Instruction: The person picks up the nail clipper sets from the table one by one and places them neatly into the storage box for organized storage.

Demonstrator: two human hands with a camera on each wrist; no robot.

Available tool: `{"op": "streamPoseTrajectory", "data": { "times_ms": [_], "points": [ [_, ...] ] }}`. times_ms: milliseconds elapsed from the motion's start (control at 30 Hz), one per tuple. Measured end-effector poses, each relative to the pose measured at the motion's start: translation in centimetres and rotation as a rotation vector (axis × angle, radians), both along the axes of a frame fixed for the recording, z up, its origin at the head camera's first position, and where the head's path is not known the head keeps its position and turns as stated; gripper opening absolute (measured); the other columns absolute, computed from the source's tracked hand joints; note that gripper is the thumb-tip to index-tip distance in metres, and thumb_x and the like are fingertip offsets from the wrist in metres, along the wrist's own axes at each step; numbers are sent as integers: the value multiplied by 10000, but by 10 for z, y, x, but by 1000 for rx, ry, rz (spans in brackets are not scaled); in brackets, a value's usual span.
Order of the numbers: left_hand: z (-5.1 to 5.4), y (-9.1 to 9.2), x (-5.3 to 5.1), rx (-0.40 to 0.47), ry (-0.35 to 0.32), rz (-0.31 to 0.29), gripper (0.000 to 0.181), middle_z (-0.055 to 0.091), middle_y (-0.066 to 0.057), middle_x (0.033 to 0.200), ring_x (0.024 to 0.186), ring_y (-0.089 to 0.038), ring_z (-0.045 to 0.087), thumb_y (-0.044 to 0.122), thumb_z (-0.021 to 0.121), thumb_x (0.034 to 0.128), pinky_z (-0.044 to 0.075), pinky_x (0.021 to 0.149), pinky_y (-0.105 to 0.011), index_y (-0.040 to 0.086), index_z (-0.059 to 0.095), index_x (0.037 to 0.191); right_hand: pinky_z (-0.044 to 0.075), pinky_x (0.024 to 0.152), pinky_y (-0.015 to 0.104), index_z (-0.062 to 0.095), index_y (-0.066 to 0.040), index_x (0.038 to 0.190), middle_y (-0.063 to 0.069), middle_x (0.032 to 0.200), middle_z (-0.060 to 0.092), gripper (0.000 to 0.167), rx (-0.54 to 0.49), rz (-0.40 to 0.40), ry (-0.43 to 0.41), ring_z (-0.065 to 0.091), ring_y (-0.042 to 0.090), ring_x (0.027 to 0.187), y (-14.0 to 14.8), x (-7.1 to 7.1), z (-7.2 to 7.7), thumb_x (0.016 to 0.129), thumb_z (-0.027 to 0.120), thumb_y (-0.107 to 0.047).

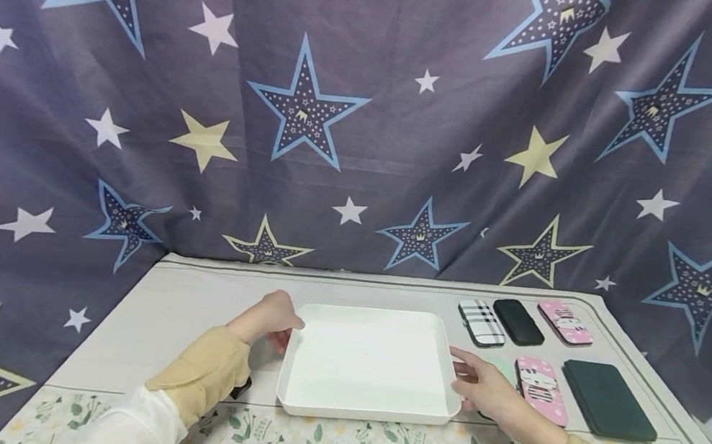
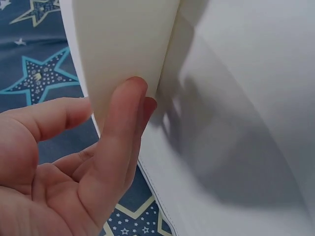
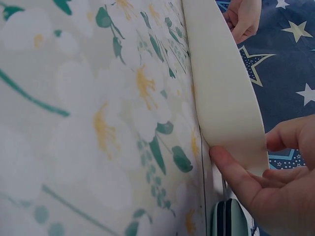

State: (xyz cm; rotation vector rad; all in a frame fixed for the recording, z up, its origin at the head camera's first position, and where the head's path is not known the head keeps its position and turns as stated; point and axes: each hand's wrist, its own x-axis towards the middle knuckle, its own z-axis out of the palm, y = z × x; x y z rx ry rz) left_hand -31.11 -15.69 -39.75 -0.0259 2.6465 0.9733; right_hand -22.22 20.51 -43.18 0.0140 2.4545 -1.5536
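Note:
A shallow white rectangular tray [image 1: 374,361] is at the middle of the table, its inside bare. My left hand [image 1: 269,320] grips its left side near the far corner; in the left wrist view, fingers [image 2: 125,110] lie against the outer wall of the tray. On the opposite side, my right hand [image 1: 487,389] holds the tray's right wall. The right wrist view shows a fingertip [image 3: 219,156] by the wall's lower edge and another finger at the rim. A mint-green case [image 1: 501,367] is partly hidden behind the right hand.
At the right lie a plaid case [image 1: 481,323], a black case [image 1: 518,321], two pink cases [image 1: 565,322] with pictures, and a dark green flat case [image 1: 609,399]. A small black object [image 1: 241,388] shows beside the left sleeve. A star-patterned curtain [image 1: 366,122] hangs behind the table.

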Motion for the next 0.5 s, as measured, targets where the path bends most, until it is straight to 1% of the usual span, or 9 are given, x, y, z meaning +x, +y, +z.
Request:
{"op": "streamPoseTrajectory", "data": {
  "times_ms": [67,167,300,400,500],
  "points": [
    [-1,0,-3,-26,27,-13,166,655,-146,575,465,-216,649,60,634,806,580,495,-294,-103,627,778,587,708,343,350,-31,1435,233,1297,528,608,4,-2,-6,606,278,1059,1,0,0,868,571,-43],
    [0,0,-5,-55,69,-25,157,638,-117,532,451,-204,642,46,639,796,572,478,-277,-99,639,737,587,711,344,360,-52,1435,202,1280,546,608,2,-18,-20,614,253,1033,1,0,1,868,581,-53],
    [-3,-1,-7,-55,81,-18,153,627,-101,506,417,-173,622,38,643,785,562,460,-257,-93,639,707,586,721,347,363,-52,1433,191,1270,552,606,37,-9,-23,615,239,1021,3,-1,2,874,595,-85],
    [-4,-1,-9,-56,99,-21,131,621,-99,493,393,-162,607,17,630,765,554,444,-253,-93,636,695,587,724,347,357,-34,1432,212,1277,543,600,62,15,-13,629,241,995,5,-1,5,883,590,-98],
    [-3,0,-9,-79,123,-36,98,613,-98,478,374,-156,595,-13,606,731,546,428,-254,-89,628,674,592,724,347,338,1,1432,250,1286,525,600,54,37,16,645,258,968,8,-1,11,886,574,-77]
  ]
}}
